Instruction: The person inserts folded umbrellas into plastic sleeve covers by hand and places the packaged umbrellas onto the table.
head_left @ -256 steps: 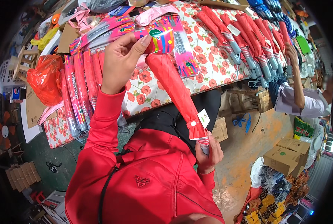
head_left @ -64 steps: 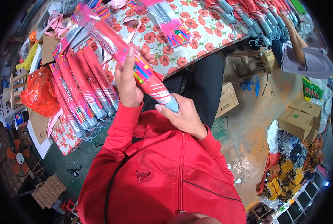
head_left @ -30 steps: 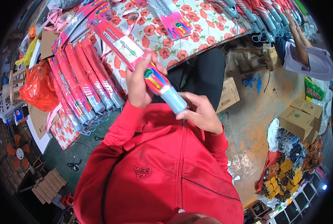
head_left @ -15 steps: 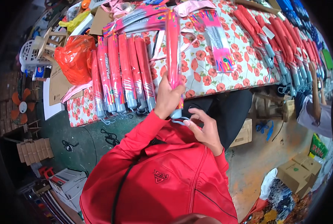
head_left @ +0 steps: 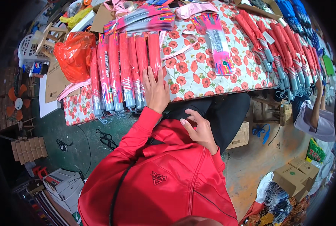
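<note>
My left hand (head_left: pixel 156 91) rests on the lower part of a red folded umbrella in a clear sleeve (head_left: pixel 154 51). Its fingers lie stretched along the sleeve, and the umbrella's handle end is hidden under the hand. This umbrella forms the right end of a row of sleeved red umbrellas (head_left: pixel 125 67) with grey handles, lying side by side on the table. Over my lap hovers my right hand (head_left: pixel 199 129), fingers apart and loosely bent, holding nothing.
The table wears a poppy-print cloth (head_left: pixel 187 81). Flat printed sleeves (head_left: pixel 145 19) are piled behind the row; more sleeves (head_left: pixel 219 45) lie right of centre. Unsleeved red umbrellas (head_left: pixel 288 56) line the right side. An orange bag (head_left: pixel 74 56) sits left. Another person's arm (head_left: pixel 318 105) shows far right.
The sleeved umbrella moved left and down from upright in my left hand to the row's right end. My left hand's grip loosened into stretched fingers. My right hand moved slightly away from the handle cord.
</note>
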{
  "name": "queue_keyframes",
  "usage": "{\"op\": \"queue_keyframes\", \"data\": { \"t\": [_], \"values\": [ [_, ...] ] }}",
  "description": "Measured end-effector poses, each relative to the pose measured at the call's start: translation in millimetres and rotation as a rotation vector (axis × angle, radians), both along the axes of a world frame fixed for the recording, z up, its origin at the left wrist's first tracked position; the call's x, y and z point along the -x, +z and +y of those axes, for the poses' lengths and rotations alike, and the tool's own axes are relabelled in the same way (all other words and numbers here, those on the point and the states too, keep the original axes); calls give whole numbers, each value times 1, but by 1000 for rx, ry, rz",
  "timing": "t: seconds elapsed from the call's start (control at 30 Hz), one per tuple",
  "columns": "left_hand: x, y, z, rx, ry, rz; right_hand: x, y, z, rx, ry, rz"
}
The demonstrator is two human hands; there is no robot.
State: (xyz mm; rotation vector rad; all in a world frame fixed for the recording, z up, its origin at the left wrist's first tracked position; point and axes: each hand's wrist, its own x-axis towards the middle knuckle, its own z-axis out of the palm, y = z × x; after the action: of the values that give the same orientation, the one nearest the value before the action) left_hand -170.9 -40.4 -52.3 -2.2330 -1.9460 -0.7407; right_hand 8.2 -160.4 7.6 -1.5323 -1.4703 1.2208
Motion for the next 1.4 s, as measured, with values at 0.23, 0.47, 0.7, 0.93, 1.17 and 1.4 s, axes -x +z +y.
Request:
{"op": "queue_keyframes", "data": {
  "t": [0.23,0.47,0.7,0.93,1.17,1.4],
  "values": [
    [15,8,7,16,33,192,-6,-1,-15,15,-13,-10],
    [13,11,1,10,78,101,-18,-1,-38,145,-141,107],
    [-9,35,3,22,-305,-290,-51,-23,-47,175,-233,145],
    [-3,58,52,148,-260,-184,-77,-35,-15,120,-244,126],
    [11,4,63,-2,3,-19,-9,-28,142,-451,40,-39],
    [37,1,53,-21,123,-213,93,-65,256,-762,238,-465]
  ]
}}
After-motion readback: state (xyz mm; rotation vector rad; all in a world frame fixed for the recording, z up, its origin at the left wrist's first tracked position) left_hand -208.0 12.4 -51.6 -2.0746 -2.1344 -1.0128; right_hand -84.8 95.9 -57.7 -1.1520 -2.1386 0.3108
